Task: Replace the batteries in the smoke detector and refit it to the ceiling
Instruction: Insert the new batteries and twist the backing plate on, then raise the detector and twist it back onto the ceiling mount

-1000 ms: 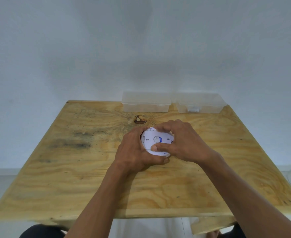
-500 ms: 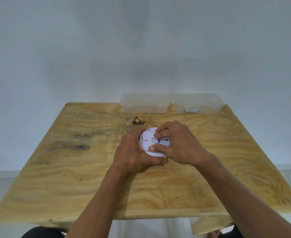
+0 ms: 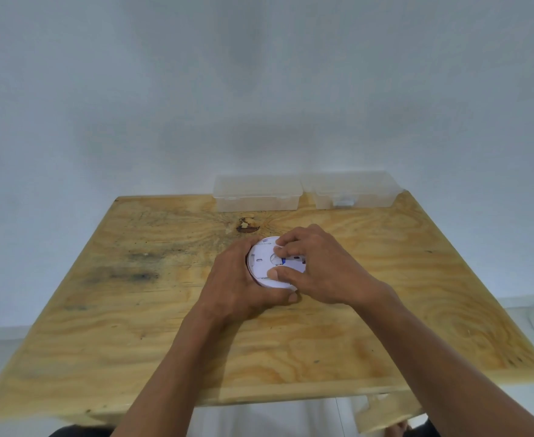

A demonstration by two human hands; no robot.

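A round white smoke detector (image 3: pixel 264 259) lies back-up near the middle of the wooden table (image 3: pixel 133 326). My left hand (image 3: pixel 239 285) wraps around its left and near rim, thumb under the front edge. My right hand (image 3: pixel 319 266) covers its right half, with the thumb pressing on the near side and the fingertips on the centre of the back, next to a small blue part. The detector's right side is hidden under my fingers.
Two clear plastic boxes stand at the table's far edge against the white wall: one (image 3: pixel 258 193) behind the detector, another (image 3: pixel 352 190) to its right. A dark knot (image 3: pixel 247 224) marks the wood just beyond the detector.
My right fingers have curled further over the detector's back and shifted slightly. Both hands stay on the detector in the same place.
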